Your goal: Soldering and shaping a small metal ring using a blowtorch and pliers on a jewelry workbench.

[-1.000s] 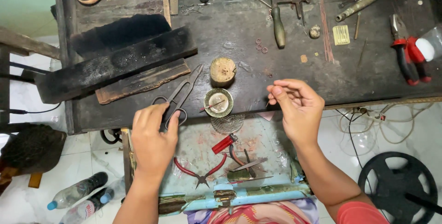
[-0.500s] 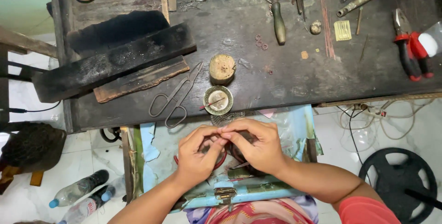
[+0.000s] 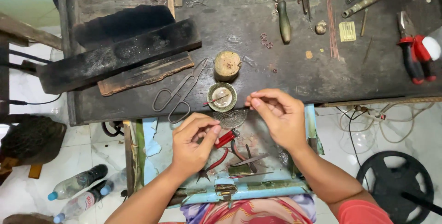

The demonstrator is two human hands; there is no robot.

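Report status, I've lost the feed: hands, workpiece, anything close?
Left hand pinched, contents unclear. Right hand pinched beside round filigree piece. Red-handled pliers underneath, scissors left.

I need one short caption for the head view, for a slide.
Two hands, left and right, pinch small parts over a blue tray beside scissors on a dark workbench.

Overhead view of a dark, worn workbench (image 3: pixel 294 74). The left hand (image 3: pixel 193 143) and right hand (image 3: pixel 278 116) hover with pinched fingers above an open drawer (image 3: pixel 152 146) holding red-handled pliers (image 3: pixel 216 162). Just beyond the hands sit a small round brass dish (image 3: pixel 222 97), a cork-like block (image 3: pixel 227 64) and metal scissors (image 3: pixel 177 95).
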